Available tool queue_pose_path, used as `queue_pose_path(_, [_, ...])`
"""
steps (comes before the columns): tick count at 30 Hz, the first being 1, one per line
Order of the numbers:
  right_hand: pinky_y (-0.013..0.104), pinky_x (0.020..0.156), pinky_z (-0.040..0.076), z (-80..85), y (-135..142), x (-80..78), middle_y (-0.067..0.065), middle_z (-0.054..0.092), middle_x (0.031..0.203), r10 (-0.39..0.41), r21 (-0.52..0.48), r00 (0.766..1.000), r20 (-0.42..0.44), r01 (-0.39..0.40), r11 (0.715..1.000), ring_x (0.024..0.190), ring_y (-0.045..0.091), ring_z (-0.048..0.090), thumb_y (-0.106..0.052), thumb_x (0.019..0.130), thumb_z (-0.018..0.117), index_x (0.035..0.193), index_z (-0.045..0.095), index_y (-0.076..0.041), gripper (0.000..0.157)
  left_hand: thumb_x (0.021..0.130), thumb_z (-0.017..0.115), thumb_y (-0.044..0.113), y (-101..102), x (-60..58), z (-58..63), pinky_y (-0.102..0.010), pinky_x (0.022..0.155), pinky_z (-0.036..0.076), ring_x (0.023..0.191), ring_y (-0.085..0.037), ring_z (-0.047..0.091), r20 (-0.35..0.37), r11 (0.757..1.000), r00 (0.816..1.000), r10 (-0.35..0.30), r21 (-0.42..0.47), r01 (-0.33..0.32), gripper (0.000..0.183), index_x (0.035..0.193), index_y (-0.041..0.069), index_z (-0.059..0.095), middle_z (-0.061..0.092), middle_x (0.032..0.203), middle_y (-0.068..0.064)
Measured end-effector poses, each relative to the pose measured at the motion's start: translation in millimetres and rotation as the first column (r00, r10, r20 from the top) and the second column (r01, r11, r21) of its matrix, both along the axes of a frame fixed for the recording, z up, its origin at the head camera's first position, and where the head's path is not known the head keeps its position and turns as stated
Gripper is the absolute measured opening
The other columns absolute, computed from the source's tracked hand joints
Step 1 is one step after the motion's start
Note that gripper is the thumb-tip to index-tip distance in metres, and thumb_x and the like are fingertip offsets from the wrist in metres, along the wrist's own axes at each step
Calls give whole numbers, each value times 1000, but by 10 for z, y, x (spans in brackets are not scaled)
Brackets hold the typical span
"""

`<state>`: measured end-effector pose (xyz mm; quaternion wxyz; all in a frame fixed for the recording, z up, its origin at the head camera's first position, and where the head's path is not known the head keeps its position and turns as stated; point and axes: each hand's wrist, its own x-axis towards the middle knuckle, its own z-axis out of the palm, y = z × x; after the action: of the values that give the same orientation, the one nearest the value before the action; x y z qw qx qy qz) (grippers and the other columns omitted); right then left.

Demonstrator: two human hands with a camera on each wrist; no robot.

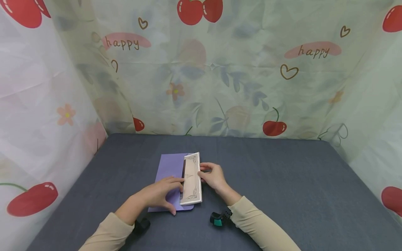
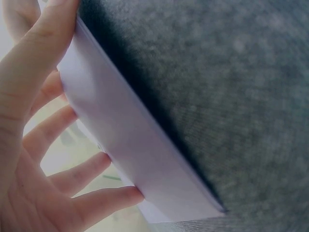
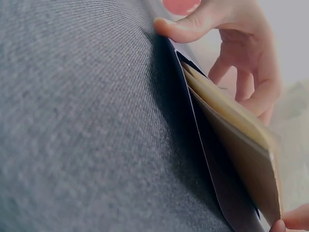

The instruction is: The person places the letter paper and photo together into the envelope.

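A flat purple envelope [image 1: 169, 165] lies on the table, its dark mouth facing right. Partly inside that mouth is a stack of cream cards [image 1: 192, 177] with an ornate scroll border, its several layers showing edge-on in the right wrist view. My left hand [image 1: 163, 191] rests over the envelope with fingers spread, fingertips by the mouth, thumb at the near edge. In the left wrist view its straight fingers touch the lilac surface [image 2: 125, 130]. At the stack's outer right edge, my right hand [image 1: 214, 177] pinches between thumb and fingers; only its fingertips [image 3: 295, 218] show in the right wrist view.
Dark grey cloth covers the table [image 1: 282, 188]. A printed curtain [image 1: 220, 80] with cherries and hearts stands along the back and both sides. Each wrist wears a black strapped device; the right one [image 1: 217, 219] has a green part.
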<state>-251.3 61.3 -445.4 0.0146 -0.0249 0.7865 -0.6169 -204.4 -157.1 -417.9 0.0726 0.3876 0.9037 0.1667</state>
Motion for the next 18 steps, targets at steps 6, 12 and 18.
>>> queue_pose_path(6, [25, 56, 56, -21, -18, 7, 25, 65, 101, -2, -25, 1000, -17, 2, 1000, 62, 6, 60, 5, 77, 63, 112, 62, 7, 36, 61, 82, 41, 2, 0, -6, -53, 107, 35, 130, -38, 42, 7, 1000, 1000, 2, 0, -2, 59, 107, 14, 56, 48, 140, -11])
queue_pose_path(12, [34, 62, 59, 72, -36, 83, 30, 63, 104, 27, -38, 999, -29, -28, 999, 68, 11, 63, 8, 78, 61, 113, 59, 11, 35, 62, 82, 41, 1, -2, 0, -53, 107, 35, 130, -38, 42, 18, 1000, 1000, 6, 0, -6, 59, 107, 14, 56, 48, 140, -11])
queue_pose_path(18, [32, 62, 59, 44, -52, 72, 28, 64, 104, 43, -41, 998, -37, -45, 998, 71, 13, 65, 9, 78, 62, 114, 59, 10, 36, 62, 81, 43, 3, -9, 12, -52, 105, 36, 129, -35, 43, 23, 1000, 1000, 7, -13, -6, 59, 108, 15, 56, 47, 141, -10])
